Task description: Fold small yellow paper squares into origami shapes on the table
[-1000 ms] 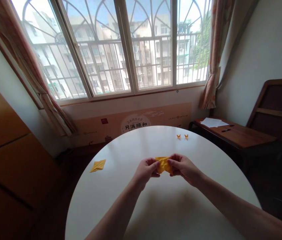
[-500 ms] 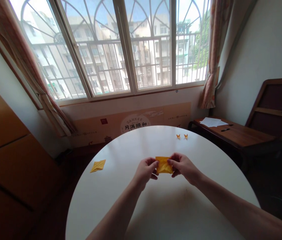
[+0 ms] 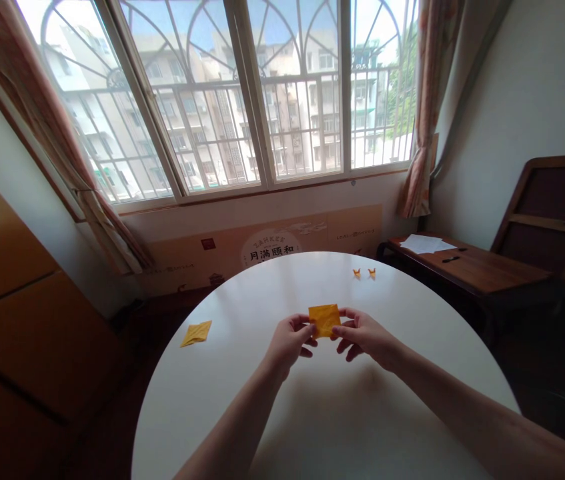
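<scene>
A small folded square of yellow paper (image 3: pixel 324 321) is held up above the white round table (image 3: pixel 212 407). At its left edge my left hand (image 3: pixel 289 340) pinches it between thumb and fingers. My right hand (image 3: pixel 365 337) grips its lower right corner, the thumb in front and some fingers curled below. Further left on the tabletop lies a second piece of folded yellow paper (image 3: pixel 196 333), creased and flat. Two tiny folded orange-yellow paper figures (image 3: pixel 357 273) stand side by side near the far edge.
Right of the table, a wooden bench (image 3: pixel 492 270) carries white sheets of paper (image 3: pixel 425 244) and a dark pen (image 3: pixel 451 259). A printed box panel (image 3: pixel 187 260) is behind the table, below a barred window. An orange-brown cabinet (image 3: pixel 12 293) is at the left.
The folded yellow paper has risen slightly and turned, showing a smoother face. My right hand's grip has shifted toward its lower right corner, with fingers more spread.
</scene>
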Demonstrator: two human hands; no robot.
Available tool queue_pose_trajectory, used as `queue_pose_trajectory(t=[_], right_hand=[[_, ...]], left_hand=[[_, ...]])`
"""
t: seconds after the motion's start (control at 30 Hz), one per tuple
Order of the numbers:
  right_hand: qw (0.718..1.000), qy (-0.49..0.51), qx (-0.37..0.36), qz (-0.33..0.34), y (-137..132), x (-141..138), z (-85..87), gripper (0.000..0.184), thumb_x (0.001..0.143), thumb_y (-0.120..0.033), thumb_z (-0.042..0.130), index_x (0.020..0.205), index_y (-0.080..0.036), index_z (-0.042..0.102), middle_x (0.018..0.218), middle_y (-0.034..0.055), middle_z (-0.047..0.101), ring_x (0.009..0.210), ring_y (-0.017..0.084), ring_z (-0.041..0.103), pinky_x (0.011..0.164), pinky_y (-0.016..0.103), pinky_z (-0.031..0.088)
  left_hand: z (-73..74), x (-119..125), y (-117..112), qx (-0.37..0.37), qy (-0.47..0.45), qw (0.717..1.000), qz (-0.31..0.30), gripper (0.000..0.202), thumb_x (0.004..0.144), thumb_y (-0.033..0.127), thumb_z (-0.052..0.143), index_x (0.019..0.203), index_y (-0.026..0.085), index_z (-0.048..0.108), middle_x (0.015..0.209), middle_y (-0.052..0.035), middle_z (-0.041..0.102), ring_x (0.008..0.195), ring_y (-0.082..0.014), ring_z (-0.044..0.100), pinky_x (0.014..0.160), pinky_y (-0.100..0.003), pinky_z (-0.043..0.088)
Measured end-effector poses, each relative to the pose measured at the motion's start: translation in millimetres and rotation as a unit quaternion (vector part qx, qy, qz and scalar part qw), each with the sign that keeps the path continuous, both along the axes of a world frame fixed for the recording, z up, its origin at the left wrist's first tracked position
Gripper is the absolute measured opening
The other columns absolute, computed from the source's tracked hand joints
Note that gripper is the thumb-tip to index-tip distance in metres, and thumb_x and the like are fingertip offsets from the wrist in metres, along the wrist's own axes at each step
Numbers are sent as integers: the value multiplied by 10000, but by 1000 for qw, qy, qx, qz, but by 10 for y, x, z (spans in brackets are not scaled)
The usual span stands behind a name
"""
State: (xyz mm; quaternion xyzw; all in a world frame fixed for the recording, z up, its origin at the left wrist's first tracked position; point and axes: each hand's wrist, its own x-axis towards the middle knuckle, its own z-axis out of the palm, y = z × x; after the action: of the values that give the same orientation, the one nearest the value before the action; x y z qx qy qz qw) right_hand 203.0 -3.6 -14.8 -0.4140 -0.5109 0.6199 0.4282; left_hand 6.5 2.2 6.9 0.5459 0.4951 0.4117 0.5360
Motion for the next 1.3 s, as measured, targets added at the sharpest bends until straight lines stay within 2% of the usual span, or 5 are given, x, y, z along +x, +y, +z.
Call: queue_pose_trajectory(t=[0.5,0.73,0.97,1.07,1.3], right_hand=[[996,-23,79,-30,-41,-26,13,891,804,-317,692,1540,-239,197,702,-26,690,524,140,631,436,212,486],[982,-131,134,-15,60,-14,-119,493,822,-331,589,1277,-141,599,724,-2,662,479,97,527,390,192,396],[928,-299,223,2,33,15,-173,416,793,-199,583,1194,-181,695,808,36,723,715,181,634,698,294,494],[866,-421,270,-7,-36,-1,-133,378,824,-227,569,1170,-228,719,889,44,742,789,205,653,773,314,483],[799,-515,308,-48,-76,-44,-94,360,910,-293,523,1198,-181,708,1145,117,702,1099,265,589,976,349,409]], left_hand=[[-59,3,21,26,27,998,40,322,793,265,674,1035,169,485,735,-10,644,550,-117,606,430,-194,487],[-86,-45,65,36,106,994,13,252,819,249,634,987,183,458,687,14,613,489,-104,561,427,-199,468],[-171,-88,41,110,282,953,-21,259,792,181,614,1039,202,540,670,28,633,524,-144,582,564,-257,472],[-144,-109,-1,160,362,918,-22,321,759,174,665,1075,199,616,688,-6,660,715,-220,650,724,-312,477],[-23,-88,-68,237,462,854,-32,237,868,150,543,994,199,738,1091,-103,712,1029,-262,635,941,-364,437]])
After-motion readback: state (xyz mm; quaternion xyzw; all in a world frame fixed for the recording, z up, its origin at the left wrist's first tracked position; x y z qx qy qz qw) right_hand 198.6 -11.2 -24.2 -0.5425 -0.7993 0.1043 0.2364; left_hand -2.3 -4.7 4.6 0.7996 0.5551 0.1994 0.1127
